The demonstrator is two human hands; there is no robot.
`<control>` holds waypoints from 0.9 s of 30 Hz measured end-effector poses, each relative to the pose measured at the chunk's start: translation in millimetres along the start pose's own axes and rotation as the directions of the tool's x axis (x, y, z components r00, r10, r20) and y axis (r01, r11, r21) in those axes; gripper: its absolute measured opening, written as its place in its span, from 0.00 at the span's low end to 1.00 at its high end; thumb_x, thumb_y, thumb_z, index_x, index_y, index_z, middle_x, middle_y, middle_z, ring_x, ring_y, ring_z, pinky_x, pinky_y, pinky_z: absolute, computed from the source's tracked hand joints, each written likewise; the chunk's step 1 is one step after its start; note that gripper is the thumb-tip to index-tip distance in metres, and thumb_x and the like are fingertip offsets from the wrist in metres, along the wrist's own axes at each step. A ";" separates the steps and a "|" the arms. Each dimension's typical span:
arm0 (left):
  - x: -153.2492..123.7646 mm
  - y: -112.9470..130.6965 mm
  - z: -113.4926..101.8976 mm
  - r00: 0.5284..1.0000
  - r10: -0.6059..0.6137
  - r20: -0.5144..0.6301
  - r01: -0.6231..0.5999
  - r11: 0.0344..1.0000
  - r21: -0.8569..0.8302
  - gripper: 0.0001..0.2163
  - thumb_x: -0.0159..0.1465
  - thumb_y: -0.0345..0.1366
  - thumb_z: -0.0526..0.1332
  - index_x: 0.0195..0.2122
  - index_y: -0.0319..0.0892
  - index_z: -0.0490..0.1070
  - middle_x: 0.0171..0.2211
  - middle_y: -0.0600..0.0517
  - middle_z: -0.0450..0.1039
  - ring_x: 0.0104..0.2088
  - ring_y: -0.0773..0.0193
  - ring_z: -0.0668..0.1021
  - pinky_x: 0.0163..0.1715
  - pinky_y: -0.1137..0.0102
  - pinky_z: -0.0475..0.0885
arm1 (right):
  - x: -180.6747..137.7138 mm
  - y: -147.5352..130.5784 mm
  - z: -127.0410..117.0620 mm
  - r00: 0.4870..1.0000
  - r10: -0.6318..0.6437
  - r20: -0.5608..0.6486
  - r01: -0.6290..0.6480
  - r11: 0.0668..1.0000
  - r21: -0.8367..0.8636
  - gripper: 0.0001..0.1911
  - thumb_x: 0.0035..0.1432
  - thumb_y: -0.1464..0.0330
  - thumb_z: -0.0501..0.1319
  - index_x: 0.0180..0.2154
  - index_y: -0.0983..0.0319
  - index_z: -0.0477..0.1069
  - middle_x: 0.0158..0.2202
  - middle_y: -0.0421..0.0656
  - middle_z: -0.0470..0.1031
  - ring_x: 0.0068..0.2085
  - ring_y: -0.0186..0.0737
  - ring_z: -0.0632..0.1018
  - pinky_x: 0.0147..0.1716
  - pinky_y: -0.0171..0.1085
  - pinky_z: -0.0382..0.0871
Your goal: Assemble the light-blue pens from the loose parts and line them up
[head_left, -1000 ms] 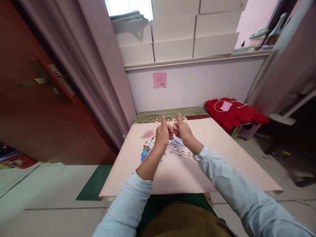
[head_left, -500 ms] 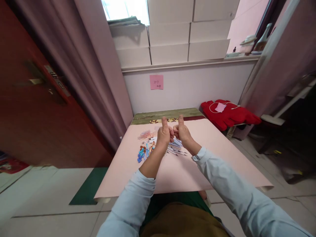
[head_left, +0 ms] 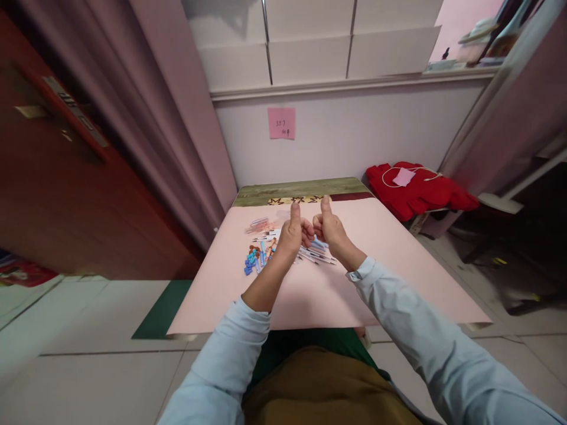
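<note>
My left hand (head_left: 293,233) and my right hand (head_left: 330,229) are raised side by side above a small table under a pink sheet (head_left: 385,265). Each is closed into a fist with its thumb pointing up, and their knuckles touch. Nothing shows inside either fist. Beneath them on the sheet lie several thin pen refills (head_left: 316,255). A heap of small blue and orange caps (head_left: 256,258) lies left of my left wrist. A clear packet of pink pieces (head_left: 260,225) sits further back.
A dark red door (head_left: 57,189) and a mauve curtain (head_left: 177,130) close in the left side. A pink note (head_left: 281,123) is stuck on the wall. Red cloth (head_left: 420,192) lies right of the table. White boxes (head_left: 310,41) are stacked on the sill.
Both thumbs have straightened and now point fully up. The view has tipped slightly downward and shifted, so the window is out of frame. The fists stay pressed together over the refills.
</note>
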State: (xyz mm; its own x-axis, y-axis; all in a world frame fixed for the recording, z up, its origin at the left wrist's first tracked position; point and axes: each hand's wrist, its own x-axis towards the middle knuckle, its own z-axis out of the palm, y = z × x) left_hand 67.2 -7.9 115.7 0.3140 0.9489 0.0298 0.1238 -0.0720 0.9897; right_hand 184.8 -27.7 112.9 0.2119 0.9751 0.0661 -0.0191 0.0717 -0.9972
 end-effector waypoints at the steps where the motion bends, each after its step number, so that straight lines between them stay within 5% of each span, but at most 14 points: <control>1: -3.0 -11.9 -3.0 1.000 0.002 0.010 -0.002 1.000 0.019 0.36 0.62 0.67 0.37 0.21 0.41 0.68 0.18 0.51 0.70 0.16 0.67 0.72 0.21 0.71 0.67 | -0.4 9.0 -4.6 1.000 -0.024 -0.015 0.024 0.999 -0.029 0.36 0.58 0.35 0.44 0.16 0.57 0.53 0.13 0.35 0.55 0.17 0.31 0.58 0.19 0.34 0.51; 5: -28.6 -69.7 -19.6 0.989 0.088 -0.120 -0.061 0.975 0.215 0.24 0.64 0.56 0.55 0.20 0.41 0.67 0.18 0.54 0.68 0.18 0.69 0.70 0.25 0.71 0.67 | -3.4 54.5 -32.8 0.978 -0.168 -0.120 0.136 0.961 -0.241 0.28 0.57 0.45 0.58 0.20 0.60 0.64 0.18 0.37 0.65 0.23 0.32 0.65 0.25 0.33 0.57; 11: -63.7 -123.6 -35.9 0.924 0.317 -0.216 -0.204 0.883 0.424 0.19 0.69 0.44 0.54 0.21 0.42 0.63 0.20 0.55 0.66 0.24 0.68 0.70 0.29 0.71 0.65 | 13.2 102.3 -64.4 0.942 -0.139 -0.307 0.058 0.964 -0.259 0.18 0.55 0.52 0.62 0.28 0.61 0.70 0.23 0.38 0.71 0.24 0.34 0.67 0.26 0.34 0.59; 15: -68.7 -131.2 -34.9 0.907 0.411 -0.097 -0.281 0.758 0.588 0.17 0.70 0.39 0.54 0.22 0.42 0.62 0.21 0.55 0.64 0.23 0.68 0.69 0.28 0.71 0.63 | 34.9 114.6 -68.9 0.926 -0.120 -0.357 0.013 0.958 -0.288 0.18 0.56 0.53 0.60 0.31 0.61 0.71 0.27 0.41 0.75 0.25 0.35 0.70 0.28 0.35 0.62; 21: -67.2 -132.2 -31.0 0.841 0.528 0.120 -0.437 0.531 0.726 0.14 0.68 0.32 0.56 0.24 0.42 0.61 0.22 0.55 0.63 0.23 0.69 0.68 0.26 0.72 0.61 | 52.0 132.7 -72.6 0.911 -0.204 -0.359 -0.044 0.816 -0.576 0.19 0.61 0.54 0.55 0.37 0.60 0.77 0.33 0.43 0.79 0.33 0.41 0.75 0.33 0.37 0.63; 27: -64.9 -128.7 -29.1 0.834 0.530 0.154 -0.438 0.465 0.770 0.14 0.68 0.31 0.57 0.24 0.42 0.62 0.21 0.55 0.63 0.22 0.69 0.67 0.25 0.71 0.59 | 82.6 128.6 -71.5 0.982 -0.142 -0.122 -0.004 0.637 -0.771 0.13 0.59 0.59 0.58 0.38 0.56 0.79 0.36 0.42 0.80 0.35 0.41 0.76 0.34 0.37 0.62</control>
State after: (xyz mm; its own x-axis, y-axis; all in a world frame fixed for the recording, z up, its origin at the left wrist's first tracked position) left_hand 3.5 -51.3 -9.5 0.4725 0.7056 0.5280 0.6444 -0.6853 0.3392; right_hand 269.8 47.0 -12.3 0.3305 0.9218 0.2026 0.7399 -0.1197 -0.6619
